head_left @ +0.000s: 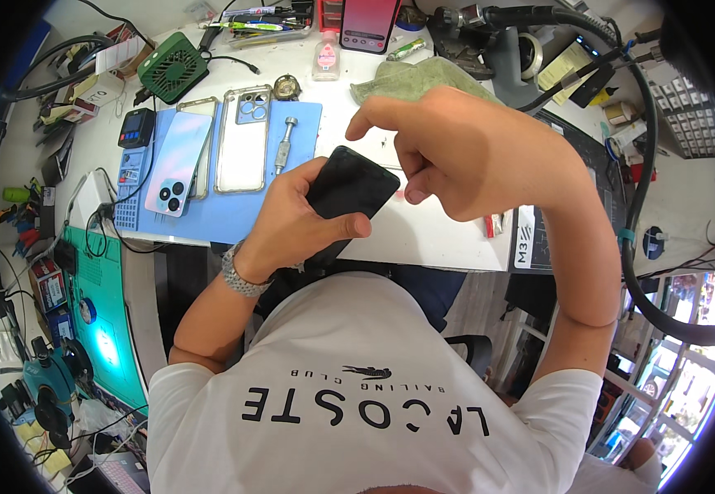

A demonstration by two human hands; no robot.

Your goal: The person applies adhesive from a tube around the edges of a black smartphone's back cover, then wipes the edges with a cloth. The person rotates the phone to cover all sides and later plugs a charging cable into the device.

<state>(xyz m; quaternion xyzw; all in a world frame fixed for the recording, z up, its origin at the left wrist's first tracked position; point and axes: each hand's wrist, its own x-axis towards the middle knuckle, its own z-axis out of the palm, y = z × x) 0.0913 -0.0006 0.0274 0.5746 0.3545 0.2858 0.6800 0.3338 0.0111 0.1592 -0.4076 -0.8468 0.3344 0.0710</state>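
A black smartphone (349,188) is held tilted in my left hand (287,222), its dark face turned up and my thumb along its lower edge. My right hand (456,152) hovers just right of the phone with nothing in it. Its index finger reaches out to the left, the thumb stands apart, and the other fingers curl in. To the left, a blue mat (305,132) bears a pale iridescent phone (183,152) lying camera side up, clear phone cases (244,148) and a small metal screwdriver (286,144).
Behind the mat stand a green fan (173,67), a clear bottle (326,59) and an upright phone with a pink screen (366,25). A green cloth (407,82) lies beyond my right hand. A thick black hose (644,165) arcs down the right side, past a black mat (592,148).
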